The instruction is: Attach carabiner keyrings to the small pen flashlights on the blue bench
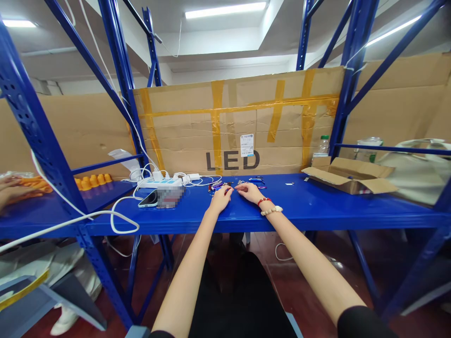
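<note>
My left hand (221, 199) rests on the blue tabletop (292, 204), its fingers curled together around something too small to make out. Close beside it, my right hand (249, 192) points inward with thumb and fingers pinched; any item between them is too small to name. The two sets of fingertips almost meet. Several small shiny pieces in blue and purple (215, 186) lie just beyond my left hand. Behind my right hand is another little group of dark blue pieces (256, 180). A red bracelet and a pale beaded one circle my right wrist.
A white power strip (162, 183) with tangled cables and a phone (148, 199) lie to the left. An open cardboard box (348, 176) stands right, near a green-capped bottle (322, 146). Cardboard (193, 136) closes the back. Another person's hands (14, 190) are far left.
</note>
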`<state>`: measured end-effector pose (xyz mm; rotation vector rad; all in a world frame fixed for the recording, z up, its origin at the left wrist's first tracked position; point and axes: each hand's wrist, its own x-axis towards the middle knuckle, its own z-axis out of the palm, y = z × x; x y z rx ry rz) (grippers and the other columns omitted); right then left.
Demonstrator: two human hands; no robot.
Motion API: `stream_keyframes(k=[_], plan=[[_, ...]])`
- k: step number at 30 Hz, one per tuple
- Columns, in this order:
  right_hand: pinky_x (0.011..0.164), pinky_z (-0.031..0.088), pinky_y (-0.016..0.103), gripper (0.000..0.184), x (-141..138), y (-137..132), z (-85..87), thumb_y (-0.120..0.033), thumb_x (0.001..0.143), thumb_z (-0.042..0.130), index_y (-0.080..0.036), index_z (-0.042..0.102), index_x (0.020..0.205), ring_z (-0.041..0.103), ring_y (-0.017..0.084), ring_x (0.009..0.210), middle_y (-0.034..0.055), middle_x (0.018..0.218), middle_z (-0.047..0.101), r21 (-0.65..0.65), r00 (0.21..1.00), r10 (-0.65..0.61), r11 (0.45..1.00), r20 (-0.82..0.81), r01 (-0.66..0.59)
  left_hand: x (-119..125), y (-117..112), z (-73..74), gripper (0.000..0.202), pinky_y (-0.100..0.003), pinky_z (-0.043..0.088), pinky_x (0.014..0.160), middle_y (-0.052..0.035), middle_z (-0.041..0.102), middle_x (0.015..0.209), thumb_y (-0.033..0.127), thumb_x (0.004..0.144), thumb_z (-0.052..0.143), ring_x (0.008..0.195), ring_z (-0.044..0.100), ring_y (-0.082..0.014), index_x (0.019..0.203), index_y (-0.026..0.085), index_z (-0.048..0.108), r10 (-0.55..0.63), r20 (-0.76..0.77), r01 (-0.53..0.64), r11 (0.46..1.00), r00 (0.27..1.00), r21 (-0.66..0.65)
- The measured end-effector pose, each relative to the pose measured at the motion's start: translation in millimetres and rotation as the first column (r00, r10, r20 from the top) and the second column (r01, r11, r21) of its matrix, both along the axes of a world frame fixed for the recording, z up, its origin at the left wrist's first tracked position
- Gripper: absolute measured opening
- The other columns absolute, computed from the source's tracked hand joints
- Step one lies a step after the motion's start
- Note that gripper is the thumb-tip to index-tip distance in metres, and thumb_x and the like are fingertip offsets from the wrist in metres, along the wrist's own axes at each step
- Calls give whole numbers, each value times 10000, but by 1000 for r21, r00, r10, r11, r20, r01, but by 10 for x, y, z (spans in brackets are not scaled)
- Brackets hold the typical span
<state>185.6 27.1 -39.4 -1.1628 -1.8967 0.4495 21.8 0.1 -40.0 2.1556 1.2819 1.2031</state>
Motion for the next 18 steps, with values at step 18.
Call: stream_keyframes(k=[18], plan=[[610,512,195,319,6,97,-60,-60,796,363,-123,631,957,574,64,575,53,777,651,10,1000,0,1000,0,0,-11,2,-62,240,-271,439,680,-39,627,734,309,823,452,707,579,-165,915,186,637,0,-3,0,999,1000,47]])
